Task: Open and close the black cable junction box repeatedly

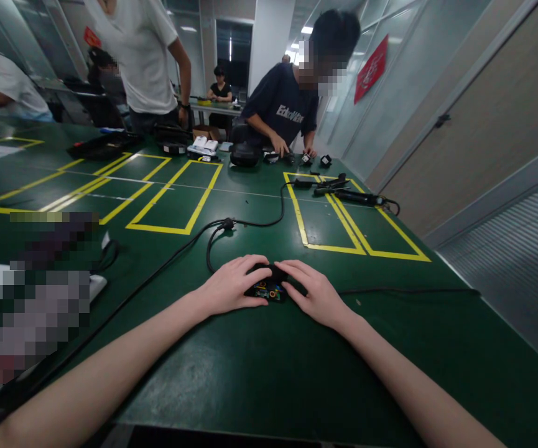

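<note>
Between my two hands, on the green table [231,373], lies a small black electronic box with an exposed circuit board [271,292]. My left hand [236,283] grips its left side, with the thumb and fingers over the top. On the right side, the fingers of my right hand [313,289] are curled against the same box. Its upper part is partly covered by my fingers. A black cable [209,249] runs from behind my left hand up to a black plug [228,224]. Another black cable [403,290] stretches rightward from my right hand.
Yellow tape rectangles [189,229] mark the table. Black tools or devices with cables [352,194] lie at the right back. A co-worker in a dark T-shirt [278,102] handles small black items across the table. A white object [96,286], partly blurred out, is at the left.
</note>
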Action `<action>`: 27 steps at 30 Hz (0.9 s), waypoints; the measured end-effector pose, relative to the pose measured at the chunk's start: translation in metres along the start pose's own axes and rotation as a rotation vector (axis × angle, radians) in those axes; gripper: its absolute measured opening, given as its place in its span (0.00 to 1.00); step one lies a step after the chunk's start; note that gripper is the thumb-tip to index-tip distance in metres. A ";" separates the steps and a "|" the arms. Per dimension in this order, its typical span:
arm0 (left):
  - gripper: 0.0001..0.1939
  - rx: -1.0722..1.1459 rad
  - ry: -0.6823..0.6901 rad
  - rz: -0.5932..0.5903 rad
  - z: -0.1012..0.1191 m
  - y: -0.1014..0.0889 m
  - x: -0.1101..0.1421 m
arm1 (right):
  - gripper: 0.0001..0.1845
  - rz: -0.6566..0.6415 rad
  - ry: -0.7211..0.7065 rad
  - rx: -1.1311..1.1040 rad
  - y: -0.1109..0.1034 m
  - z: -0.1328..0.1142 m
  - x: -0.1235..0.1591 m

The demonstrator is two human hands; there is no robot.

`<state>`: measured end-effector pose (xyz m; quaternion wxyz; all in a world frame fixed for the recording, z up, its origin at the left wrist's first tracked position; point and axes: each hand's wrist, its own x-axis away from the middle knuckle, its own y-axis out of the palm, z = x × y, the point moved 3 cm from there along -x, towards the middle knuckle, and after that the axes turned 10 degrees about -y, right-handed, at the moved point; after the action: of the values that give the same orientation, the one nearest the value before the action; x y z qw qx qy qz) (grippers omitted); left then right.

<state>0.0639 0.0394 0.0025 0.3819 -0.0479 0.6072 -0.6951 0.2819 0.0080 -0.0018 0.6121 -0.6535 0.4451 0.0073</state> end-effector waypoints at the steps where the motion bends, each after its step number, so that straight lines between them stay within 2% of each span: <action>1: 0.26 0.011 -0.010 -0.006 0.001 0.001 0.000 | 0.23 0.017 -0.019 0.007 -0.001 -0.001 -0.001; 6: 0.27 0.020 -0.034 -0.012 0.006 0.002 0.002 | 0.17 0.092 -0.142 0.073 -0.006 -0.009 -0.005; 9: 0.23 -0.008 -0.018 -0.036 0.007 0.002 0.001 | 0.14 0.090 -0.200 0.094 -0.009 -0.015 -0.006; 11: 0.17 -0.011 -0.005 -0.084 0.007 0.003 0.001 | 0.11 0.036 -0.230 0.068 -0.009 -0.020 -0.007; 14: 0.14 0.004 0.014 -0.136 0.007 0.004 0.000 | 0.10 -0.067 -0.216 -0.015 -0.007 -0.025 -0.009; 16: 0.15 0.006 0.019 -0.143 0.006 0.005 -0.001 | 0.07 -0.086 -0.192 -0.025 -0.005 -0.026 -0.009; 18: 0.16 0.012 0.013 -0.146 0.006 0.005 -0.001 | 0.03 -0.068 -0.187 -0.004 -0.004 -0.025 -0.009; 21: 0.19 0.040 -0.011 -0.151 0.005 0.005 -0.001 | 0.02 -0.022 -0.186 0.009 -0.002 -0.022 -0.008; 27: 0.24 0.083 -0.074 -0.136 0.001 0.003 0.000 | 0.04 0.069 -0.153 -0.029 -0.003 -0.019 -0.007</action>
<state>0.0660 0.0388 0.0003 0.3577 -0.0986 0.5586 -0.7418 0.2696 -0.0041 0.0091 0.6344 -0.6439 0.4192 0.0847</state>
